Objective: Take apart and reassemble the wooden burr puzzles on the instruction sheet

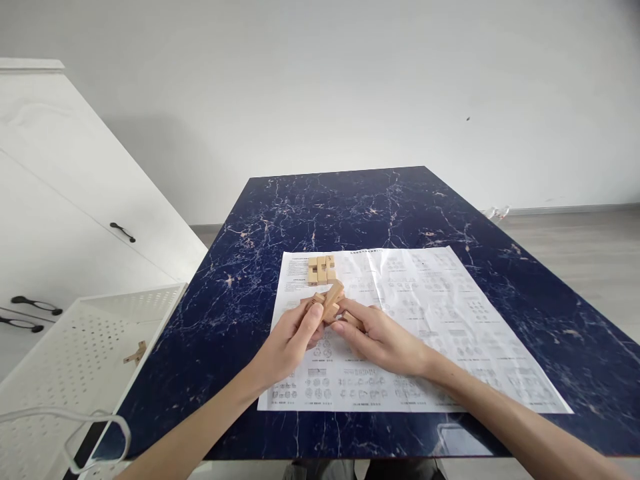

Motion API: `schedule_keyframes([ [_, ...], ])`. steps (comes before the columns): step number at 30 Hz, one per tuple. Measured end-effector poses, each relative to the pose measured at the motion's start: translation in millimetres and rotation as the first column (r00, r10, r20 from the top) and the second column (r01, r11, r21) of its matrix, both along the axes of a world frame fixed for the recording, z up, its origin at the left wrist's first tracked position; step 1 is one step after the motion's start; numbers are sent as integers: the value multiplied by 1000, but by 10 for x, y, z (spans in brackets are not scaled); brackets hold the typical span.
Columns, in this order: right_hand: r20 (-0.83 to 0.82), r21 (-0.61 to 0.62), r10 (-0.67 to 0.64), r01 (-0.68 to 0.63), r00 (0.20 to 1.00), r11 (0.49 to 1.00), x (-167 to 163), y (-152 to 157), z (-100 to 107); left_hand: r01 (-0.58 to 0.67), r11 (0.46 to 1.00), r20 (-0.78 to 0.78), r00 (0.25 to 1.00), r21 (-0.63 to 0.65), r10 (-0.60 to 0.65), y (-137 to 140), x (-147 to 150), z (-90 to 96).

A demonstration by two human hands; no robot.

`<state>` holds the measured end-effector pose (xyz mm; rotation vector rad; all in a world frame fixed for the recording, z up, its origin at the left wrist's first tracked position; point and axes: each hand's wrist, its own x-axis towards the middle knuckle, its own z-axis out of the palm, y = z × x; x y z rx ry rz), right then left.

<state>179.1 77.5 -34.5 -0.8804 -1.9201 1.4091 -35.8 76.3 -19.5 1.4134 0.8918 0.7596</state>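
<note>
Three notched blocks lie unused near the far-left corner of the sheet; our left hand clamps a seemingly part-joined cluster, our right hand closed round another block.

Smooth wooden pieces, matt paper, glossy tabletop

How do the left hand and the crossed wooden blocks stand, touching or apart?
Touching: the head view shows the left hand with its thumb against the crossed wooden blocks.
</note>
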Motion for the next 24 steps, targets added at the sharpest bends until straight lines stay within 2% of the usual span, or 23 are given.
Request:
schedule_keyframes([
  [5,18,25,-55,54,998,998,-24,-12,-6,83,996,-19,996,19,-83,-24,45,4],
  [15,-4,16,-98,98,995,995,-41,-9,5,43,998,33,999,-36,-41,-22,121,75],
  [24,46,72,-120,117,992,991,-41,11,-6,50,995,39,998,-84,-47,32,65,-30],
])
